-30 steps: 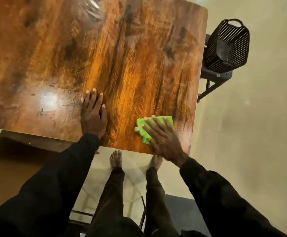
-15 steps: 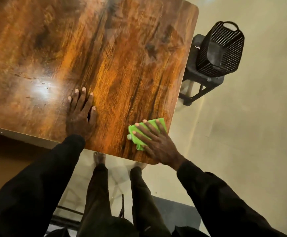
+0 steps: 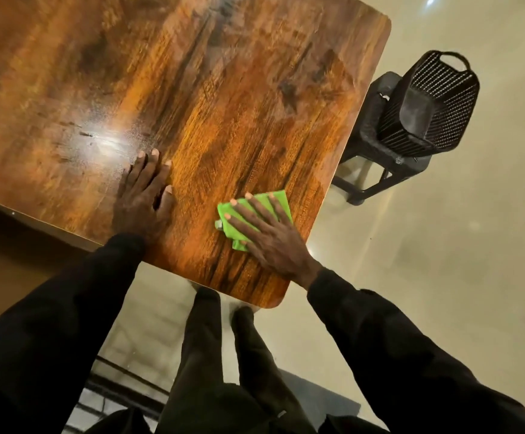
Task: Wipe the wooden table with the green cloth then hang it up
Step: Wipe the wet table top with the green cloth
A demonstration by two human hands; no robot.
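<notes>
Green cloth (image 3: 223, 210) sits pressed under the right hand's (image 3: 270, 242) spread fingers (image 3: 242, 209) near the surface's (image 3: 223, 89) corner, left hand (image 3: 143, 202) flat, so wiping looks underway, hanging undone.

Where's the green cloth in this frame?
In the head view the cloth lies on the table near its near-right corner, pressed flat under the right hand, with the left hand flat on the wood to its left.

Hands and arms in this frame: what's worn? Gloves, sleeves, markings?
Both bare: the left hand and right hand show no gloves, rings or watch. The left sleeve and right sleeve are long, plain black and loose, ending at the wrists; no markings visible.
</notes>
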